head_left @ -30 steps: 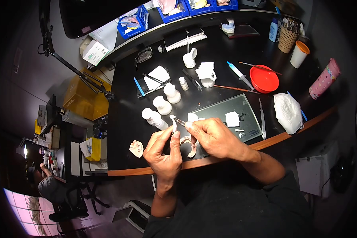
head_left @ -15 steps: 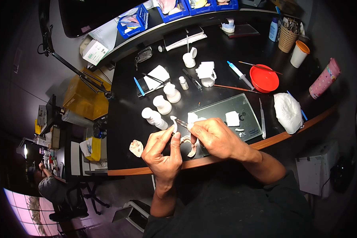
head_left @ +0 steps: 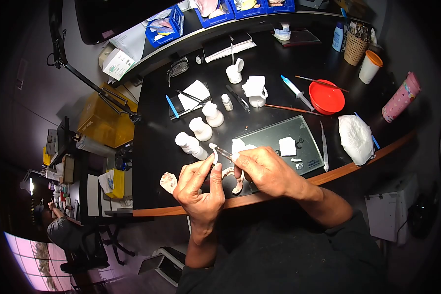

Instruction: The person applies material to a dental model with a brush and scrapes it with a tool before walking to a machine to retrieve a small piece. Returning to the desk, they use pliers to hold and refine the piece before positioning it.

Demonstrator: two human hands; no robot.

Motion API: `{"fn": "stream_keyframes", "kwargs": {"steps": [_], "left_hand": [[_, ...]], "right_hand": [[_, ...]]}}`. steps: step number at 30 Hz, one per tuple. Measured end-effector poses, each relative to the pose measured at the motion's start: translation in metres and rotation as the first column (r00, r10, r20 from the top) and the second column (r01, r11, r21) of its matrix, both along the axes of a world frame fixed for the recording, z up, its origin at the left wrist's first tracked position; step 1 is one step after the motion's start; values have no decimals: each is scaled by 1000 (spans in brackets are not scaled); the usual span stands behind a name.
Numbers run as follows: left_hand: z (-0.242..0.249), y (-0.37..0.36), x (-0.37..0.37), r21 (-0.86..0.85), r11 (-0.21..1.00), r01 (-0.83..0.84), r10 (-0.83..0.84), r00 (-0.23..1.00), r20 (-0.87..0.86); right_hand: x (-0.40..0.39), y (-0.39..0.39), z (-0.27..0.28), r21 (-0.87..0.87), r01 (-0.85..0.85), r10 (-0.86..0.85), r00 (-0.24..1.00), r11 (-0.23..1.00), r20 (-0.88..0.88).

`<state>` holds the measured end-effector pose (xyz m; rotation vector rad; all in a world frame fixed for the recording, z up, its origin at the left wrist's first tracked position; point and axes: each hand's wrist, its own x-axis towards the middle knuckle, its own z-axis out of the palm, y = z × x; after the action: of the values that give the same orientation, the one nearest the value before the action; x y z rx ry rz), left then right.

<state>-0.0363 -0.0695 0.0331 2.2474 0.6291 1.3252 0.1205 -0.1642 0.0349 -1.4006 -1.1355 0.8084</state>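
Near the desk's front edge my left hand [head_left: 200, 190] pinches a small curved white piece [head_left: 215, 153] between thumb and fingers. Just to its right, my right hand [head_left: 265, 169] grips a slim metal-tipped tool [head_left: 224, 152], whose tip reaches the white piece. Beneath and between the hands lies a pinkish dental arch model [head_left: 238, 186], partly covered by my fingers. Another pinkish cast [head_left: 168, 182] rests left of my left hand. Behind the right hand, a glass slab [head_left: 306, 142] carries a folded white tissue [head_left: 287, 146] and small white bits.
White bottles [head_left: 200, 129] stand behind my left hand. A red bowl [head_left: 327, 97], a syringe [head_left: 297, 92] and brushes lie further back. At right are a white bag-like lump [head_left: 356, 139] and a pink tumbler [head_left: 401, 96]. A person [head_left: 61, 230] sits far left.
My left hand and the white piece have shifted very slightly. Both hands keep their hold.
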Motion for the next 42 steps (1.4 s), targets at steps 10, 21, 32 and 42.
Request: {"fn": "stream_keyframes", "kwargs": {"steps": [10,21,32,42], "left_hand": [[3,0,-1,21,1000,-8,8,1000,2],[1,0,0,18,1000,3,-3,1000,-4],[0,2,-1,29,999,26,-26,1000,7],[-4,4,5,37,996,80,-81,996,33]], "right_hand": [[-4,1,2,-37,0,-2,999,999,-48],[1,-3,4,-27,-56,52,991,998,-125],[-3,0,-1,-37,-43,39,993,998,-110],[3,-8,-4,-26,-42,38,991,999,-132]]}}
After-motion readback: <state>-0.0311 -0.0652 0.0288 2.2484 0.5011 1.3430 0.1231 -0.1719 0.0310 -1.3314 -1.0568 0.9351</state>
